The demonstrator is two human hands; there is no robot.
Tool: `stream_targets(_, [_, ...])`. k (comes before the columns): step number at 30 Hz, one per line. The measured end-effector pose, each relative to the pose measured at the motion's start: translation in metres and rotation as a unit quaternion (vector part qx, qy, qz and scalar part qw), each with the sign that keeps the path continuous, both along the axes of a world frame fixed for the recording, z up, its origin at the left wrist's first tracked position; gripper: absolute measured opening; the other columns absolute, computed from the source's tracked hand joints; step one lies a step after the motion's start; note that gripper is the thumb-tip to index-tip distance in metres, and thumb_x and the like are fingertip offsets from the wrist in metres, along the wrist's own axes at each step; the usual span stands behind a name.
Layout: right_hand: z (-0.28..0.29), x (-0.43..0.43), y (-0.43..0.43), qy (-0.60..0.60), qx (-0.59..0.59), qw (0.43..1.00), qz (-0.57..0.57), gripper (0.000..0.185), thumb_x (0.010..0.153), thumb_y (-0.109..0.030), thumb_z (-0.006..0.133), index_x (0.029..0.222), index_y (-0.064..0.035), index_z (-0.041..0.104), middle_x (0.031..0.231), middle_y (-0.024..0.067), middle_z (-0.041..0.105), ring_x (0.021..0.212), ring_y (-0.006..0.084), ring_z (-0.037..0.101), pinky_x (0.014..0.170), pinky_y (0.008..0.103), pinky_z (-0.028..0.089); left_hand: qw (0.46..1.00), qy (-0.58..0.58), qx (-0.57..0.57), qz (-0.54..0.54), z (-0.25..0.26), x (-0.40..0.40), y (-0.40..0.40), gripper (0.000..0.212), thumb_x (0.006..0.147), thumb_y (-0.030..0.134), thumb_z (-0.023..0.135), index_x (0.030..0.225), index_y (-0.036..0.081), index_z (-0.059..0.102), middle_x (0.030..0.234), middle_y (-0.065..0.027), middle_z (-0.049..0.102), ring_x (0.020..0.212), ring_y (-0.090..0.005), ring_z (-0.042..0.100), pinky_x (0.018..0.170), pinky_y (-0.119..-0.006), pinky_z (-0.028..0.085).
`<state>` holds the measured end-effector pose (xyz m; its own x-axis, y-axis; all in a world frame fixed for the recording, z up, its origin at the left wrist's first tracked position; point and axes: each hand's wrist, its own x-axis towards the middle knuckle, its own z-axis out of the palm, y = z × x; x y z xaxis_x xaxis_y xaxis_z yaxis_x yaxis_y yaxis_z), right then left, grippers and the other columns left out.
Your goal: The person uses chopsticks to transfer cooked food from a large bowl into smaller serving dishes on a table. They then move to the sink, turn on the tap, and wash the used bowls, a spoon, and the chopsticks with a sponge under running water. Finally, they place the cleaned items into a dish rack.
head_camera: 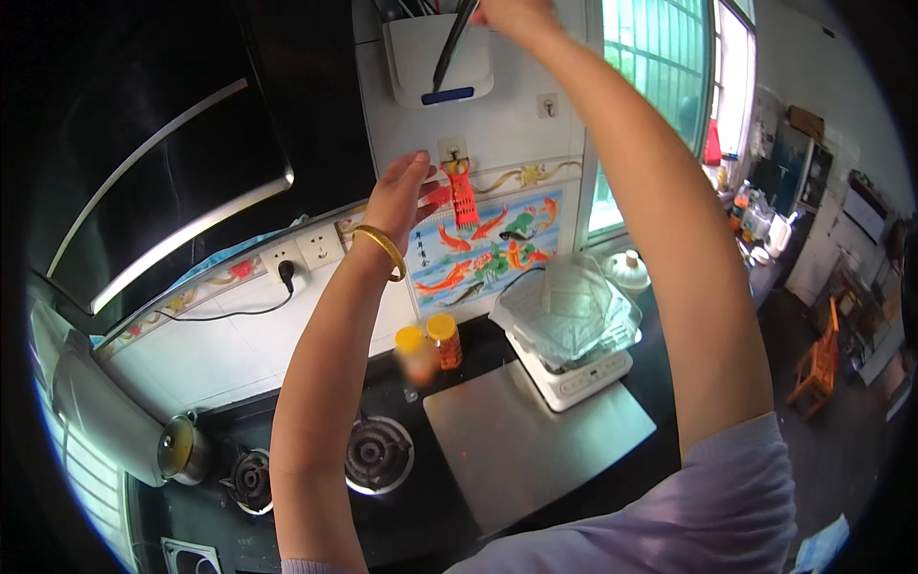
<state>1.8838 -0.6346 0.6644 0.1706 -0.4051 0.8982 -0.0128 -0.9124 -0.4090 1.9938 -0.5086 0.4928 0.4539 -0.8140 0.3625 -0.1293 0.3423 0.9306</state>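
My right hand (520, 20) is raised at the top edge of the view, partly cut off. Its fingers grip a long, dark utensil (452, 52) that slants down in front of a white wall-mounted utensil holder (439, 61). Several handles stick up out of the holder. Lower down, my left hand (407, 183) is held up with nothing in it, its fingers slightly apart. A gold bangle (384, 247) circles that wrist. Just right of the left fingers, a red slotted tool (462, 197) hangs from a wall hook (452, 149).
A black range hood (179, 129) juts out at upper left. Below are a gas burner (373, 453), two yellow-lidded jars (445, 343), a metal sheet (516, 459) and a plastic-covered white appliance (581, 380). A lidded pot (183, 448) stands left; a window (656, 79) is at right.
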Motion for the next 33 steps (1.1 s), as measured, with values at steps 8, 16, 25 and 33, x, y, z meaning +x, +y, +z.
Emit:
stream_targets(8, [0.102, 0.018, -0.083, -0.183, -0.243, 0.942, -0.142, 0.021, 0.073, -0.013, 0.052, 0.082, 0.0057, 0.054, 0.079, 0.0249, 0.057, 0.079, 0.0394, 0.054, 0.072, 0.0447, 0.042, 1.000, -0.005, -0.027, 0.007, 0.032, -0.005, -0.069, 0.035, 0.088, 0.030, 0.042, 0.113, 0.005, 0.046, 0.113, -0.0092, 0.047, 0.104, -0.0198, 0.045, 0.088, -0.033, 0.036])
stream_targets(16, [0.106, 0.058, -0.121, -0.084, -0.215, 0.968, -0.097, 0.022, 0.072, -0.014, 0.048, 0.083, 0.0025, 0.057, 0.082, 0.0256, 0.057, 0.083, 0.0388, 0.054, 0.073, 0.0429, 0.042, 0.999, -0.008, -0.006, 0.043, 0.052, 0.018, -0.089, 0.032, 0.088, 0.028, 0.041, 0.110, 0.005, 0.048, 0.112, -0.0078, 0.048, 0.104, -0.0186, 0.045, 0.089, -0.033, 0.036])
stream_targets(25, [0.113, 0.078, -0.127, 0.077, -0.127, 0.980, -0.128, 0.017, 0.069, -0.011, 0.053, 0.067, 0.0041, 0.059, 0.072, 0.0225, 0.059, 0.073, 0.0345, 0.058, 0.064, 0.0398, 0.047, 0.997, -0.043, 0.012, 0.060, 0.073, 0.023, -0.104, 0.031, 0.088, 0.028, 0.042, 0.109, 0.006, 0.049, 0.109, -0.0056, 0.050, 0.102, -0.0169, 0.046, 0.085, -0.031, 0.038])
stream_targets(33, [0.077, 0.122, -0.164, 0.080, -0.129, 0.974, -0.169, 0.016, 0.071, -0.010, 0.051, 0.075, 0.0019, 0.061, 0.078, 0.0222, 0.059, 0.078, 0.0348, 0.058, 0.066, 0.0401, 0.047, 0.997, -0.042, -0.013, 0.061, 0.082, 0.033, -0.112, 0.030, 0.088, 0.028, 0.043, 0.107, 0.007, 0.051, 0.106, -0.0059, 0.051, 0.101, -0.0162, 0.046, 0.085, -0.030, 0.037])
